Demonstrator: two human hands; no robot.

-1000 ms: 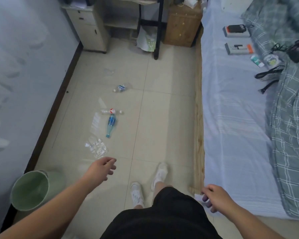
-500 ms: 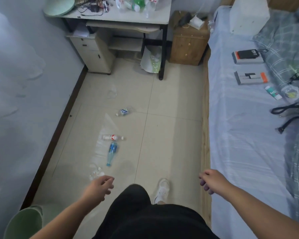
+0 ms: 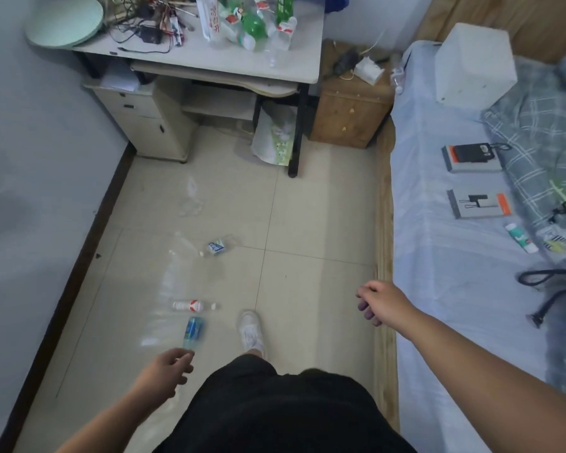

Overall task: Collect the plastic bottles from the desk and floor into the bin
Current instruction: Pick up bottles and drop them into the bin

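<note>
Blue-labelled bottle (image 3: 193, 331) now just beyond left fingers (image 3: 185, 358) (apart, empty-handed).

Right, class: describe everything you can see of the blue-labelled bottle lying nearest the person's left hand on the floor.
The blue-labelled bottle is a clear plastic bottle with a blue band around its middle. It lies on its side on the pale tiled floor, one end pointing toward the left hand, which hovers just short of it, fingers loosely curled. Its cap is not clear. A red-and-white labelled bottle lies crosswise just beyond it, and a white shoe stands to its right. Motion blur hides finer detail.
</note>
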